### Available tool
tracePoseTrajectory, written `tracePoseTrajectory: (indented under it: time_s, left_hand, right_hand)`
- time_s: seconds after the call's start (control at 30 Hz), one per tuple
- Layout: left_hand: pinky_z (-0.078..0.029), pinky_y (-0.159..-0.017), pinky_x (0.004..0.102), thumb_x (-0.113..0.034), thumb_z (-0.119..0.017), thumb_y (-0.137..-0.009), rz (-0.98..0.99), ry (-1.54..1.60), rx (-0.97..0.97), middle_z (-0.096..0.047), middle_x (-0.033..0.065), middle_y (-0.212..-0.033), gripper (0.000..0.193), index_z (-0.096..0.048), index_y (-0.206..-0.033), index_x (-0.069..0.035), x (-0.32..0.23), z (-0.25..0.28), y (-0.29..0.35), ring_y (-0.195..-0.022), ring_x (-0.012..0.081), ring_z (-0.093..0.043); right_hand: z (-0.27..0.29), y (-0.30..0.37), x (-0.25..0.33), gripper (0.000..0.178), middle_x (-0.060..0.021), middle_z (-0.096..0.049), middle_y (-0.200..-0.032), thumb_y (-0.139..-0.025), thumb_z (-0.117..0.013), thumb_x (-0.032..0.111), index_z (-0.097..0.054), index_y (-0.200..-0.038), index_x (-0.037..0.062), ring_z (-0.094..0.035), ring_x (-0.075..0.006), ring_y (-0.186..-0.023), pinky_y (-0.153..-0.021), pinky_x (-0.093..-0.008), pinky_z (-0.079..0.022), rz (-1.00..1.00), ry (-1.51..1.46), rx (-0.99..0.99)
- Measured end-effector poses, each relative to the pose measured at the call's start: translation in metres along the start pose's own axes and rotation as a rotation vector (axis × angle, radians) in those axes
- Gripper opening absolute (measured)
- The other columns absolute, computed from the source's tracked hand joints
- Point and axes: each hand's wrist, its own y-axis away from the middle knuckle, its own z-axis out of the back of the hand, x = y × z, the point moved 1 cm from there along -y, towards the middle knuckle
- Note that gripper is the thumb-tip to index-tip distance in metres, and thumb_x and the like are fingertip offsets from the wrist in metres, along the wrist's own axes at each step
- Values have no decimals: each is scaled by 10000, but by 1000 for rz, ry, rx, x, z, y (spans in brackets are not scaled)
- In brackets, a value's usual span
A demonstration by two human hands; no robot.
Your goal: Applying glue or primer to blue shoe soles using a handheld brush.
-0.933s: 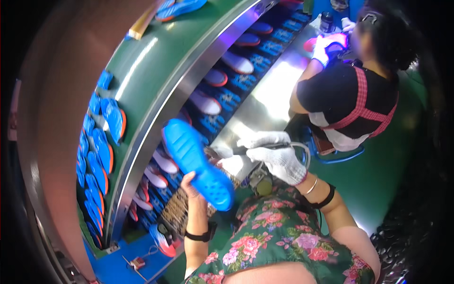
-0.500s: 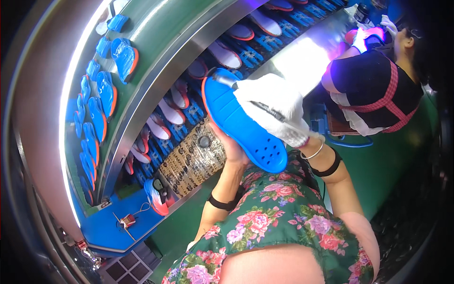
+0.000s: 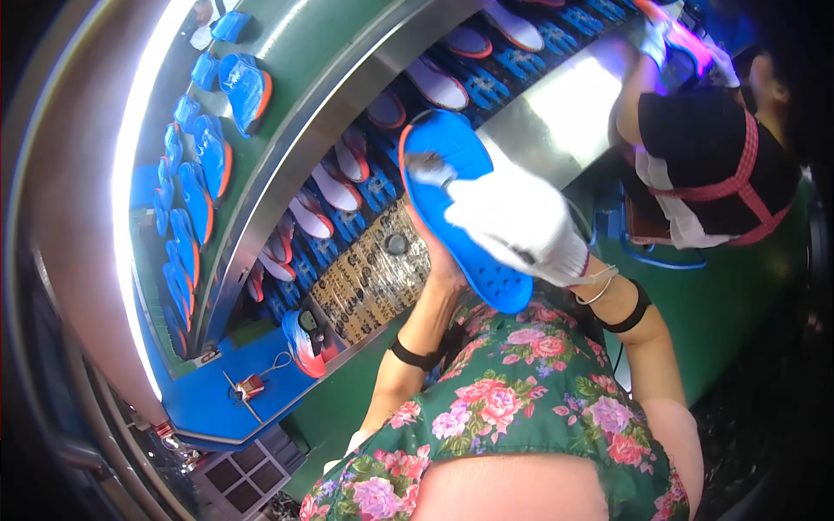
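My left hand (image 3: 439, 252) holds a blue shoe sole (image 3: 452, 156) with an orange rim from beneath, tilted up in front of me. My right hand (image 3: 512, 221), in a white glove, lies across the sole's face and presses a small tool (image 3: 426, 165) against its upper part. The hands are above a conveyor line (image 3: 347, 200) carrying rows of soles on blue holders.
A green upper belt (image 3: 287, 104) carries several blue and orange soles along the left. Another person (image 3: 712, 148) in a black top works at the far right under bright light. A blue shelf (image 3: 234, 399) with a small red tool sits at lower left.
The blue sole has risen and turned more upright in my left hand. My gloved right hand has moved onto its face. The view has swung left and down.
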Motion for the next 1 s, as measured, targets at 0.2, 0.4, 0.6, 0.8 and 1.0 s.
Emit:
tracePoseTrajectory:
  time_s: [0.2, 0.4, 0.6, 0.8, 1.0]
  left_hand:
    - [-451, -1092, 472, -891, -298, -878, -56, -35, 2, -525, 113, -1431, 1008, -345, -1543, -134, -1, 18, 0, -1257, 271, -545]
    - [-525, -995, 481, -926, -357, -821, 16, 49, 106, -613, 154, -1314, 1089, -375, -1502, -77, -7, 19, -12, -1114, 325, -640]
    - [-572, -772, 410, -981, -364, -752, -11, 61, 212, -660, 171, -989, 1117, -503, -1309, -23, -10, 7, -16, -871, 289, -665]
    - [-542, -728, 472, -1011, -404, -683, 10, 162, 423, -659, 215, -967, 1163, -575, -1212, 11, -10, 15, -27, -775, 329, -635]
    - [-487, -940, 403, -962, -611, -615, 95, 216, 588, -643, 126, -991, 1111, -556, -1151, 9, -19, 23, -48, -944, 225, -572]
  right_hand:
    - [11, 29, 2, 212, -130, -757, -1071, -824, -764, 76, -779, -1035, 79, -722, -292, -947, -834, -387, -571, -254, -245, -77]
    - [4, 29, 8, 211, -78, -761, -1072, -823, -773, 129, -775, -1033, 145, -709, -217, -926, -811, -377, -558, -44, -249, 167]
    - [13, 46, 2, 204, -88, -769, -1042, -812, -774, 57, -794, -1012, 92, -725, -263, -947, -844, -383, -566, -100, -146, 127]
    - [5, 63, 4, 145, -106, -773, -971, -785, -808, 29, -788, -928, 48, -730, -231, -869, -788, -356, -580, -532, -652, -11]
    - [11, 67, 16, 177, -93, -763, -975, -787, -815, 53, -786, -960, 76, -716, -220, -863, -754, -347, -579, -100, -215, 102]
